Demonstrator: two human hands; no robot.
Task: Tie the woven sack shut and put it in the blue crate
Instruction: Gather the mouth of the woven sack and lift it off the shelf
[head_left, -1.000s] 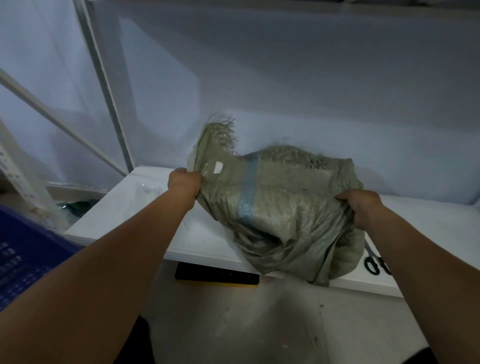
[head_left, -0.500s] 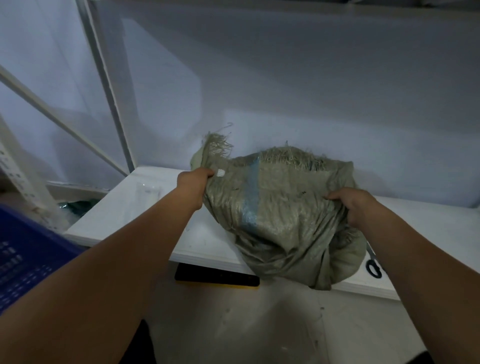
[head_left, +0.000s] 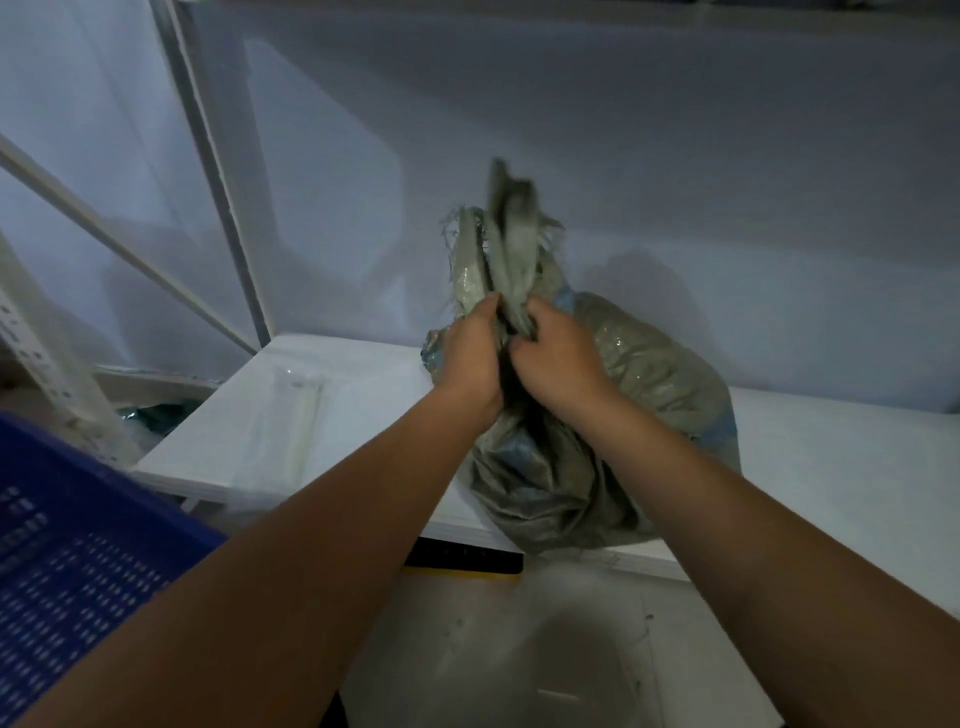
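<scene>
The grey-green woven plastic sack (head_left: 649, 374) sits bulging on the near edge of the white table (head_left: 831, 467), its contents hidden. The left hand (head_left: 470, 348) and right hand (head_left: 556, 353) both clench its gathered, frayed neck. A blue perforated plastic crate (head_left: 67, 545) stands at near left.

White table (head_left: 831, 467) bears a clear packet (head_left: 291, 410), possibly of ties; a black-and-yellow object (head_left: 462, 557) lies beneath its front edge.

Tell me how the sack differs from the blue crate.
The sack is grey-green and crumpled; the blue crate is rigid, with perforated walls. The sack rests on the white table, its neck gripped by the left hand and right hand; the crate sits untouched, lower left.
</scene>
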